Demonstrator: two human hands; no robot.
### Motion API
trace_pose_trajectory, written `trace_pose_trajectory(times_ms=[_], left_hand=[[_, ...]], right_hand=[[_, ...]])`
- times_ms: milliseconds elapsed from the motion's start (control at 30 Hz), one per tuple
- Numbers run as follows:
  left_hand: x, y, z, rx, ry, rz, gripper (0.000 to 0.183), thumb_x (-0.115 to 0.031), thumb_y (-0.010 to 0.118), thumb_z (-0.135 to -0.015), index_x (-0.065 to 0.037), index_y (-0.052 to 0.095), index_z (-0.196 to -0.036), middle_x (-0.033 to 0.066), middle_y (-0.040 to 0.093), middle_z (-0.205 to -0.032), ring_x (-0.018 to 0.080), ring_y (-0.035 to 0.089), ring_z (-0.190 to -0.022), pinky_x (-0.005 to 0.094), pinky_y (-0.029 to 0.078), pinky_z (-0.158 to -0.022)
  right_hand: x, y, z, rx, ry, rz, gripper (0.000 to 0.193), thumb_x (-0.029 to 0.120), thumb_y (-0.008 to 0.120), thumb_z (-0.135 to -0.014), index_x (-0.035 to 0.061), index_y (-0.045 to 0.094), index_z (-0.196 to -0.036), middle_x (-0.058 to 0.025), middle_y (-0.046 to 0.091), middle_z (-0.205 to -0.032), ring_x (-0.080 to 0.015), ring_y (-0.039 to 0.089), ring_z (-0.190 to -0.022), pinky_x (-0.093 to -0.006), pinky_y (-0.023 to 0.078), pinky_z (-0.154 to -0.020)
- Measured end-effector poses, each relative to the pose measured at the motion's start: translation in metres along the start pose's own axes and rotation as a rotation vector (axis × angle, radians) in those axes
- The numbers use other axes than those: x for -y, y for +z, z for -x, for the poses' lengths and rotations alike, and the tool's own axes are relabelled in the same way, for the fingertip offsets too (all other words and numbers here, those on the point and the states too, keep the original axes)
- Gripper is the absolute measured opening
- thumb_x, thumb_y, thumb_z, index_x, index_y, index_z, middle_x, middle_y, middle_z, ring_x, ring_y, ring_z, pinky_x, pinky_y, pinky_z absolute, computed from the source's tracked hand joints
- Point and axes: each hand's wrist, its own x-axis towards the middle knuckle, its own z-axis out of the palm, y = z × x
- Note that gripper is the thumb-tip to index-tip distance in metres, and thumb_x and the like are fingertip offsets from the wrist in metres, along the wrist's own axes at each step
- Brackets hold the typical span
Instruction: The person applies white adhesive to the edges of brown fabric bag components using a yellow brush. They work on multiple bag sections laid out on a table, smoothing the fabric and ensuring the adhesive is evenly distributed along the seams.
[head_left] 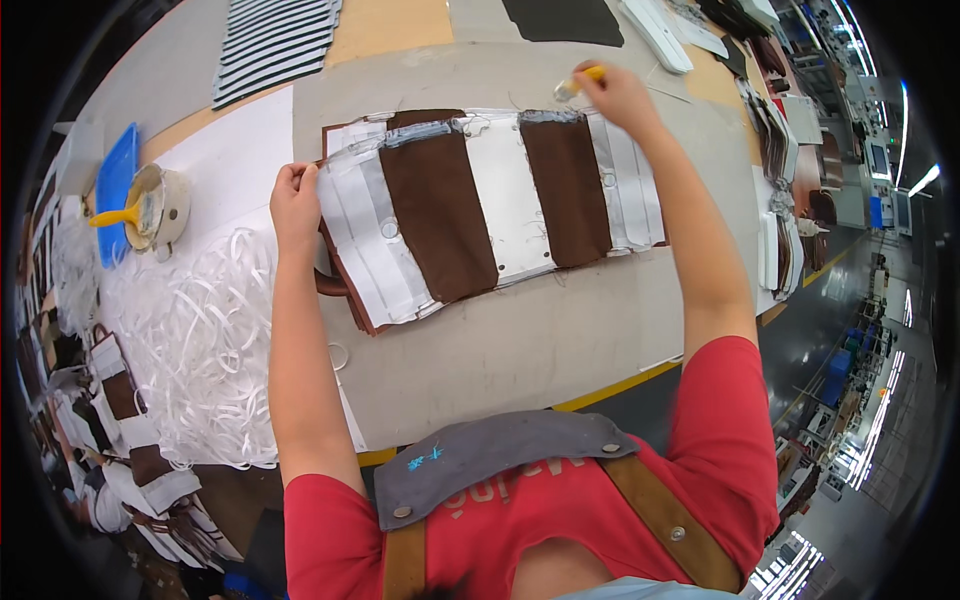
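Note:
A brown panel (440, 220) with white reinforcement strips lies flat on the grey work board (520, 350), on top of a stack of similar panels. My left hand (294, 205) pinches the panel's left edge. My right hand (620, 95) is up at the panel's far right corner, closed around a small yellow-handled brush (578, 82) whose tip touches the board just beyond the panel.
A pot of glue with a yellow brush (155, 205) stands at the left by a blue tray (115, 180). White peeled strips (205, 350) are heaped at the lower left. More cut pieces are stacked at the top (275, 45) and right (780, 240).

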Motion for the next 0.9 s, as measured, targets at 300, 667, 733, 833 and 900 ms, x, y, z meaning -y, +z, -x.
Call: trace_pose_trajectory(times_ms=[300, 667, 733, 833, 900], left_hand=[[0.006, 0.003, -0.004, -0.012, 0.013, 0.033, 0.015, -0.014, 0.054, -0.084, 0.001, 0.055, -0.087, -0.0006, 0.053, -0.067, 0.0047, 0.041, -0.056, 0.0204, 0.034, -0.050], [0.010, 0.001, -0.005, -0.008, 0.021, 0.049, 0.015, -0.014, 0.054, -0.085, 0.000, 0.055, -0.087, -0.0006, 0.054, -0.068, 0.0046, 0.042, -0.057, 0.0198, 0.034, -0.051], [0.009, 0.001, -0.004, 0.012, 0.000, 0.074, 0.015, -0.015, 0.054, -0.085, 0.000, 0.055, -0.087, -0.0009, 0.054, -0.068, 0.0044, 0.042, -0.056, 0.0199, 0.034, -0.050], [0.007, 0.001, -0.003, 0.004, -0.001, 0.066, 0.015, -0.015, 0.054, -0.085, 0.000, 0.055, -0.088, -0.0012, 0.054, -0.068, 0.0042, 0.041, -0.056, 0.0199, 0.034, -0.050], [0.003, 0.000, -0.001, 0.009, -0.013, 0.047, 0.015, -0.015, 0.054, -0.085, 0.000, 0.055, -0.088, -0.0015, 0.054, -0.067, 0.0041, 0.041, -0.055, 0.0200, 0.033, -0.049]], right_hand=[[-0.018, -0.034, 0.008, 0.080, -0.152, 0.094, 0.021, 0.025, 0.055, -0.083, 0.0072, 0.062, -0.089, -0.0115, 0.059, -0.065, -0.0259, 0.055, -0.059, -0.0338, 0.043, -0.056], [-0.024, -0.031, 0.003, 0.054, -0.106, 0.179, 0.021, 0.024, 0.056, -0.081, 0.0054, 0.061, -0.087, -0.0156, 0.060, -0.072, -0.0294, 0.057, -0.067, -0.0349, 0.045, -0.062], [-0.027, -0.015, 0.005, 0.089, -0.122, 0.086, 0.021, 0.024, 0.056, -0.081, 0.0058, 0.062, -0.088, -0.0154, 0.061, -0.072, -0.0288, 0.058, -0.065, -0.0344, 0.045, -0.061], [-0.028, -0.009, 0.003, 0.136, -0.016, 0.070, 0.022, 0.025, 0.057, -0.081, 0.0058, 0.063, -0.089, -0.0154, 0.061, -0.071, -0.0289, 0.058, -0.064, -0.0344, 0.045, -0.061], [-0.033, -0.015, -0.004, 0.151, 0.021, 0.151, 0.024, 0.026, 0.057, -0.080, 0.0048, 0.063, -0.088, -0.0152, 0.061, -0.070, -0.0285, 0.058, -0.064, -0.0348, 0.045, -0.062]])
